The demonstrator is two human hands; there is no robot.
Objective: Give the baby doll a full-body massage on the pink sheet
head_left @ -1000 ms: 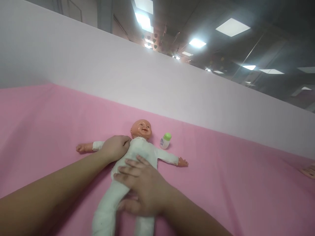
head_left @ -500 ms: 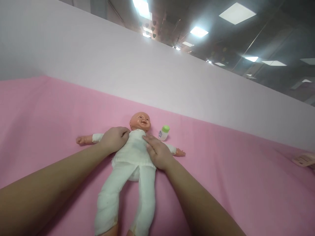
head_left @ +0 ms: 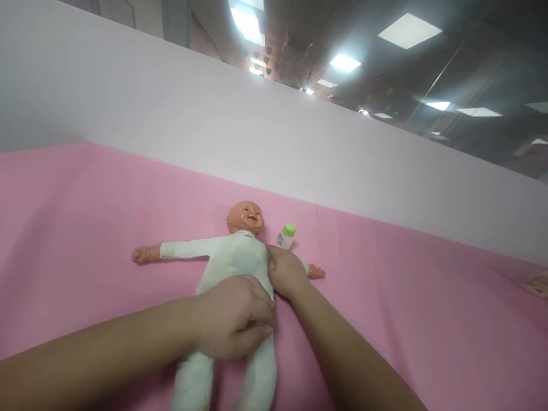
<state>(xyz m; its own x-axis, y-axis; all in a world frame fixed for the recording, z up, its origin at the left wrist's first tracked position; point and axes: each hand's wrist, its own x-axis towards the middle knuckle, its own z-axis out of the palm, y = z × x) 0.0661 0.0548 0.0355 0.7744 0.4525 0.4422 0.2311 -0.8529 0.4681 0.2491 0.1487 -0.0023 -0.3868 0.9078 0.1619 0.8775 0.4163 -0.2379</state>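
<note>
A baby doll (head_left: 233,257) in a white bodysuit lies on its back on a pink sheet (head_left: 85,217), arms spread, head toward the far wall. My left hand (head_left: 233,322) rests over the doll's hips and upper legs, fingers curled on the white cloth. At the doll's left shoulder and upper arm, my right hand (head_left: 286,273) presses down. A small white bottle with a green cap (head_left: 286,235) stands just right of the doll's head, close to my right hand.
A white partition wall (head_left: 257,131) runs behind the pink sheet. At the far right edge lies a small pale object (head_left: 538,283), partly cut off. Ceiling lights show above the wall.
My left hand left the doll's right shoulder and moved down onto its hips. My right hand shifted from the belly up to the doll's left shoulder and stays there.
</note>
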